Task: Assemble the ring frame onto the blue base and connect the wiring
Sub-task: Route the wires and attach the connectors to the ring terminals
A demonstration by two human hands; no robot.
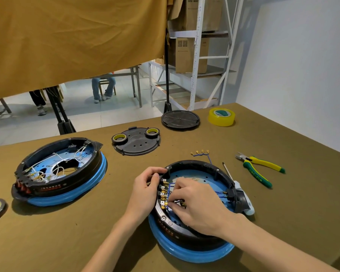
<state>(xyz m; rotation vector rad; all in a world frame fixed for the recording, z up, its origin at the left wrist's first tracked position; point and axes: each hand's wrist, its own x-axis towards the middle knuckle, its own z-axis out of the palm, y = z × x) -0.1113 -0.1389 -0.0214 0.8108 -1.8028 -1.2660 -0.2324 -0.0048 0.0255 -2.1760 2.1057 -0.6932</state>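
Head view shows me the olive counter (283, 222) spread under both hands. Directly beneath them sits the blue base (185, 250) with the black ring frame (200, 163) already seated on it. Well off to the left of my left hand lies a second unit (61, 171), already wired in white. Beyond my hands lie a black cover plate (136, 143) and a round black disc (180, 119); to the right of my right hand lie the yellow-handled pliers (260, 167), with a screwdriver (229, 174) propped against the frame between.

My left hand (145, 191) grasps the frame's near-left rim, fingers curled over the edge, steadying it. My right hand (196, 205) reaches inside the ring and pinches a blue wire (172, 184) at its connector, right by the row of gold terminals (164, 194) on the inner wall.

I judge the step to be pushing a connector onto its tab. To do it well I'd hold the frame firm, line the connector square to the tab, and press straight without bending neighbouring terminals. Spare connectors (199, 153) wait beyond the frame.
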